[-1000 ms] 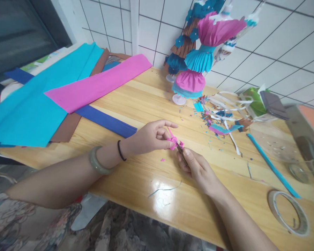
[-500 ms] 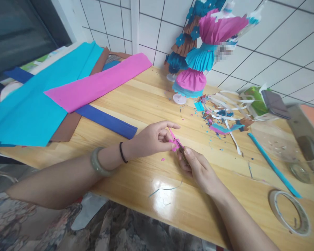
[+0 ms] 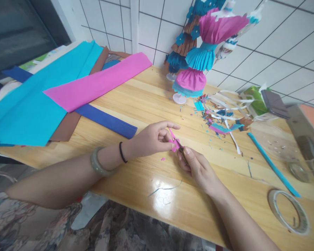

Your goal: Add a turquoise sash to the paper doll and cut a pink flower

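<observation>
My left hand (image 3: 157,137) pinches a small pink piece of crepe paper (image 3: 175,144) between thumb and fingers, its index finger stretched out to the right. A narrow pink strip sticks up from that piece. In my right hand (image 3: 196,165) is a pair of small scissors (image 3: 182,150), the blades pointing up and left against the pink paper. My fingers cover most of the scissor handles. Just below the hands a tiny pink scrap (image 3: 162,159) lies on the wooden table (image 3: 136,181).
Sheets of turquoise (image 3: 42,97), pink (image 3: 102,80) and brown paper lie at the left over a dark blue strip (image 3: 107,122). Paper-dressed figures (image 3: 191,80) stand at the back. Scraps (image 3: 225,115), a turquoise strip (image 3: 273,164) and a tape roll (image 3: 289,212) are on the right.
Hardly anything differs. Both hands stay in place on the pink paper and the scissors, and the view has shifted very slightly.
</observation>
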Demonstrator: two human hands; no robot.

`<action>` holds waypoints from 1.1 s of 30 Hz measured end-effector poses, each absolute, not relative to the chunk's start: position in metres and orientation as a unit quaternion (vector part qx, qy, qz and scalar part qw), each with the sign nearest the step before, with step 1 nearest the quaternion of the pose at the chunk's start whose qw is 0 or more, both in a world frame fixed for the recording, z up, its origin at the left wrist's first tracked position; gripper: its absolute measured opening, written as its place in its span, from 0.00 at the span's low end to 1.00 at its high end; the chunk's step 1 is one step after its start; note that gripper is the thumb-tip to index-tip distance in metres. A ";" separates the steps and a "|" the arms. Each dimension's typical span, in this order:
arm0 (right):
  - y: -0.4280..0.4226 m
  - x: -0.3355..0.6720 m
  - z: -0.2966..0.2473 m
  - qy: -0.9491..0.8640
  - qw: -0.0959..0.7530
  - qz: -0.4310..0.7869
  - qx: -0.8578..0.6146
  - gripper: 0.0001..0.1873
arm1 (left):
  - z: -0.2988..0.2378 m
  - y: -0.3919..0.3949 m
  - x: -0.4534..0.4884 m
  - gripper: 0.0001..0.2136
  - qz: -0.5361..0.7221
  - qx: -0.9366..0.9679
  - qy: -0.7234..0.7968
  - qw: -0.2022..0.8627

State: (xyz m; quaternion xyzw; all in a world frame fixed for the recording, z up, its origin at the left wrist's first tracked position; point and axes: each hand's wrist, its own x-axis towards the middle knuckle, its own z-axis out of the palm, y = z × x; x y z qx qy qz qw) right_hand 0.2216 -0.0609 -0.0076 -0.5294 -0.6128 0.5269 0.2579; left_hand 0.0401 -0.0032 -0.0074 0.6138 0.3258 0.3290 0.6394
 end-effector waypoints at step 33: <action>-0.061 0.223 -0.008 -0.611 0.255 0.540 -0.519 0.20 | -0.012 0.000 0.038 0.23 0.321 0.613 0.318 0.648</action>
